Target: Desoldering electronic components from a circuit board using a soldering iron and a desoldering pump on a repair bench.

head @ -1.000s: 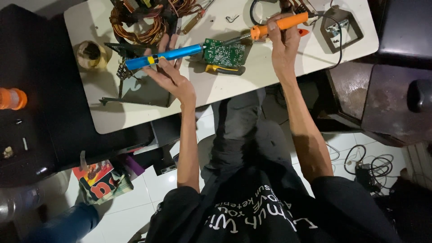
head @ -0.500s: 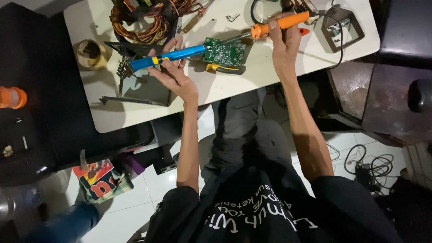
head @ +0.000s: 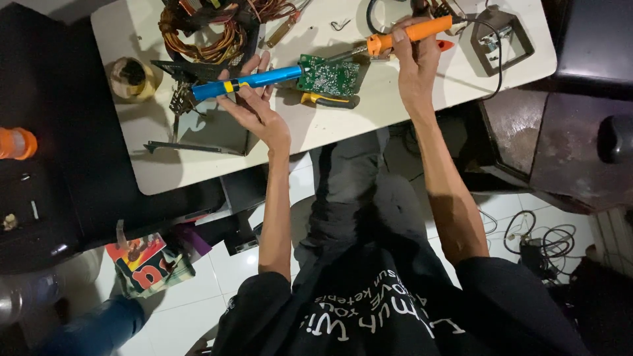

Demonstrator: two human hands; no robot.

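Observation:
My left hand [head: 254, 105] grips a blue tube-shaped tool [head: 247, 80] with a yellow band; its tip lies against a green circuit board [head: 328, 75] on the white table [head: 343, 125]. An orange-handled soldering iron [head: 409, 34] is held in my right hand [head: 414, 62], its metal tip pointing at the board's right edge. Under the board lies a pair of pliers with yellow and black handles [head: 330, 101].
A tangle of copper wire coils [head: 211, 33] sits at the table's back left, beside a round tape roll [head: 132, 78] and a dark metal stand [head: 181, 99]. A square metal frame [head: 501, 36] is at back right. Cables [head: 541, 240] lie on the tiled floor.
The blue tool and my left hand have shifted slightly right and up toward the board. The soldering iron stays at the board's right edge.

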